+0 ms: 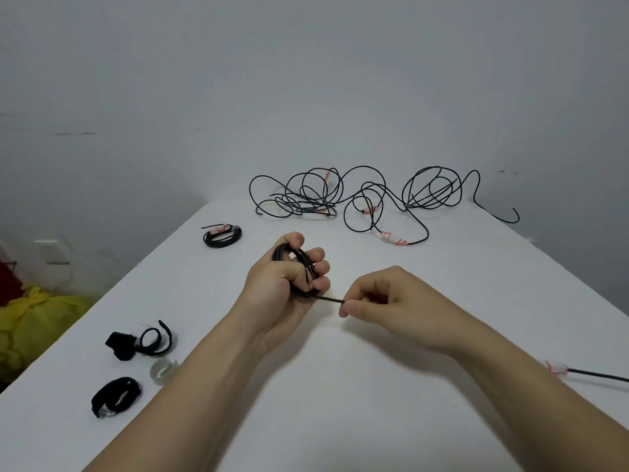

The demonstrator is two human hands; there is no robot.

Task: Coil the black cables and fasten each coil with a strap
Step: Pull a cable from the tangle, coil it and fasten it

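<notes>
Gripping a coil (295, 256) mid-table in the curled left hand (284, 284), pinching its loose end (329, 298) with the right hand (391, 301). Seemingly done: one finished coil (222, 236) far left. Remaining: strapping this one, then the far tangle (340, 195).

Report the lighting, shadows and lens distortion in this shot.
Head view: soft, even light with no glare; only a faint shadow on the white table under the left hand and right hand; the wide-angle lens splays the table edges outward; the loose black cables at the far end look fairly sharp.
</notes>
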